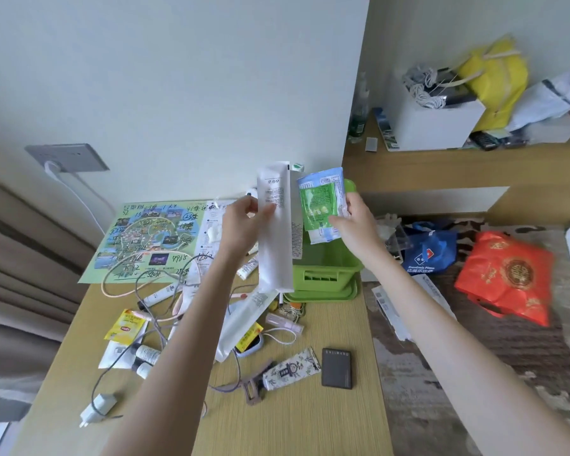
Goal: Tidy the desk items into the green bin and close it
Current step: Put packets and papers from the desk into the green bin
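The left hand (pixel 241 225) pinches a long white packet (pixel 275 232) upright; the right hand (pixel 354 225) grips a green-and-blue sachet (pixel 320 205) just beside it. Both are held above the open green bin (pixel 326 274), which stands on its lid (pixel 323 295) at the desk's (pixel 297 429) far right edge. Tubes, cables and a dark case (pixel 337 368) lie scattered nearer.

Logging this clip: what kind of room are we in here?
Probably a hotel room or small bedroom: a wooden desk beside a curtain, patterned carpet with shopping bags on it, and a scribbled-on tourist map among toiletry tubes.
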Available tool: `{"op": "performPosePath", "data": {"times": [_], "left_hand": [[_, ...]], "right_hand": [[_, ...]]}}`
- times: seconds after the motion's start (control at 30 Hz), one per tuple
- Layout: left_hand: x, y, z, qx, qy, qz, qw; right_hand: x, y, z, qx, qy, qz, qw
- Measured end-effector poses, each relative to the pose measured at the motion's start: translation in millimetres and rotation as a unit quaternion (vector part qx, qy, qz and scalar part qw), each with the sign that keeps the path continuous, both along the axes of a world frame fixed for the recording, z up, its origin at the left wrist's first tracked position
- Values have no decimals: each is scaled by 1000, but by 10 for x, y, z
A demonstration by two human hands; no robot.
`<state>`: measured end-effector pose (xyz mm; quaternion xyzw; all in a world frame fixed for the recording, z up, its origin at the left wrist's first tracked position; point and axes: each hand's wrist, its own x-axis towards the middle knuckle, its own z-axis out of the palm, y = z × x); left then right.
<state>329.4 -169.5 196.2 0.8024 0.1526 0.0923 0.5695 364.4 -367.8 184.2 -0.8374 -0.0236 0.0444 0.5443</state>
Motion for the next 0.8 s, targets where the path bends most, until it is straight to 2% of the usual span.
{"op": "performPosePath", "data": {"times": [0.2,0.27,0.33,0.4,0.47,0.53,0.57,0.7,0.8], "left_hand": [[608,-16,-183,33,-3,40,999],[745,-17,-298,55,3,43,998],[839,-34,-431,68,15,40,997],[889,-68,-556,79,21,37,996],[930,-106,-662,96,19,29,995],[977,-160,-737,100,22,15,995],[999,-199,-758,97,25,10,995],[1063,-433,-820,122,25,-4,992],[1063,-600,-899,190,73,-50,978]], "right_hand": [[529,73,-409,-98,25,-94,990],[580,79,-604,-129,58,-89,986],[561,80,-754,-210,80,-38,974],[518,72,-841,-298,41,9,953],[460,30,-829,-336,-66,-6,940],[426,-71,-795,-339,-166,-45,925],[411,-139,-801,-333,-185,-62,922],[301,-331,-935,-284,-103,-50,952],[231,-347,-1055,-240,-85,-33,966]]}}
